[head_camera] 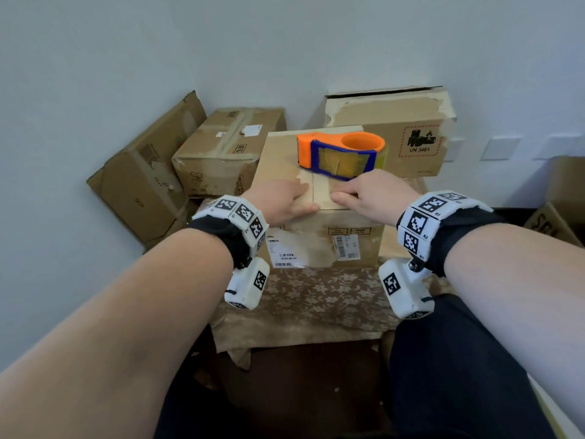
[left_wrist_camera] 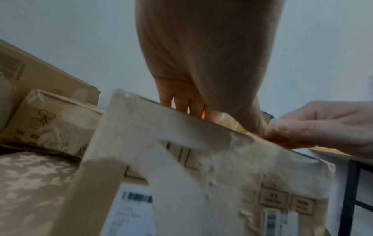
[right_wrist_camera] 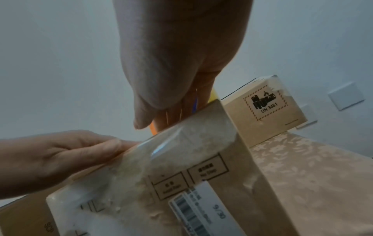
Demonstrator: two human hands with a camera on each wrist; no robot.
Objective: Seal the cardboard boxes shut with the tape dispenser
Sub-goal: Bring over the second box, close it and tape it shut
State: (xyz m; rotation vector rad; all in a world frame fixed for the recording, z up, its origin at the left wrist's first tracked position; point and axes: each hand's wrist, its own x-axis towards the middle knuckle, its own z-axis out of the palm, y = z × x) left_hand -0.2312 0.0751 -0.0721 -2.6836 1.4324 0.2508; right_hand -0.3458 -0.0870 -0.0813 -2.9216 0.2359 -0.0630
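Dispenser [head_camera: 340, 155] sits crosswise on box [head_camera: 285, 153] top, just beyond both flat, empty hands, left hand [head_camera: 282, 201] & right hand [head_camera: 376, 198], w/ right nearer.

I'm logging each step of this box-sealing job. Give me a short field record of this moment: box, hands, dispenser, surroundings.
box: cardboard box in front of the person, flaps closed, shipping labels on its near side
left hand: left hand flat on the box top, left of the centre seam
right hand: right hand flat on the box top, right of the seam
tape dispenser: tape dispenser, orange and blue, lying on the far part of the box top, held by neither hand
surface: patterned cloth under the box
surroundings: UN 3481 box behind; more boxes at left
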